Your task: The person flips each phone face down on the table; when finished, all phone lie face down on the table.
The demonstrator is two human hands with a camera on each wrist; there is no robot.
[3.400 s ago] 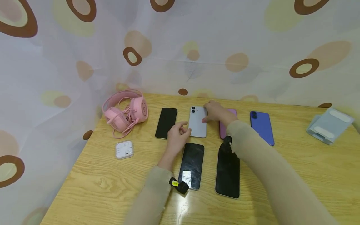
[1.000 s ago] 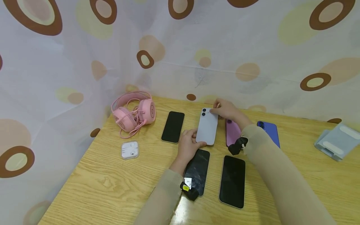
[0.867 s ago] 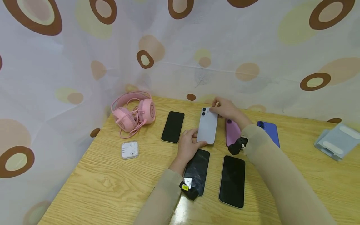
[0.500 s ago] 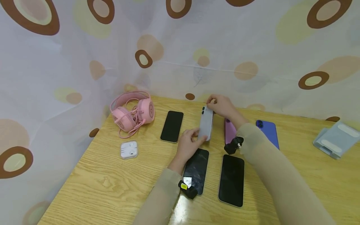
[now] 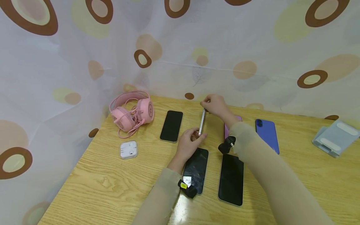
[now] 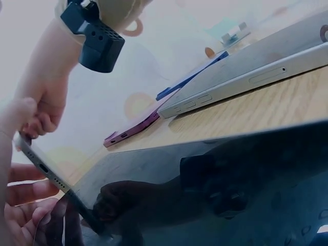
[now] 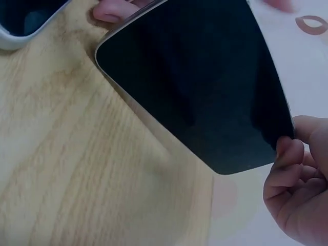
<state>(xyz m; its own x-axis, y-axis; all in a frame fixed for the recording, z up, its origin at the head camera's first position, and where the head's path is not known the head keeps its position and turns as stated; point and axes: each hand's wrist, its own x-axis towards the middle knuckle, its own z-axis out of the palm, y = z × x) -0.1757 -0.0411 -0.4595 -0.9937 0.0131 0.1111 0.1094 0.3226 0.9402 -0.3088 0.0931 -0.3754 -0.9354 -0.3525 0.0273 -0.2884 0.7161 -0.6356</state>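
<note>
Both hands hold a pale smartphone [image 5: 202, 122], turned on its long edge so the head view sees it as a thin strip. My left hand [image 5: 187, 145] grips its near end between thumb and fingers. At the far end my right hand [image 5: 216, 105] pinches a corner. In the right wrist view the phone's black screen [image 7: 195, 87] faces that camera, with the right hand's fingers [image 7: 289, 154] at the corner. The left wrist view shows the phone's bottom edge [image 6: 46, 171] with its port. Below the left wrist lies a black-screened phone [image 5: 196, 170], partly covered.
Face down to the right lie a purple phone [image 5: 226, 131], partly hidden by the right arm, and a blue phone [image 5: 267, 134]. Two more lie screen up, a left phone [image 5: 171, 126] and a front phone [image 5: 231, 181]. Pink headphones [image 5: 132, 114], boxed earphones [image 5: 128, 149] and a grey-blue stand [image 5: 336, 137] flank them.
The pale phone was flat on the table, back up; both hands took hold of it, lifted it and rotated it onto its edge. The right hand shifted left with its far end.
</note>
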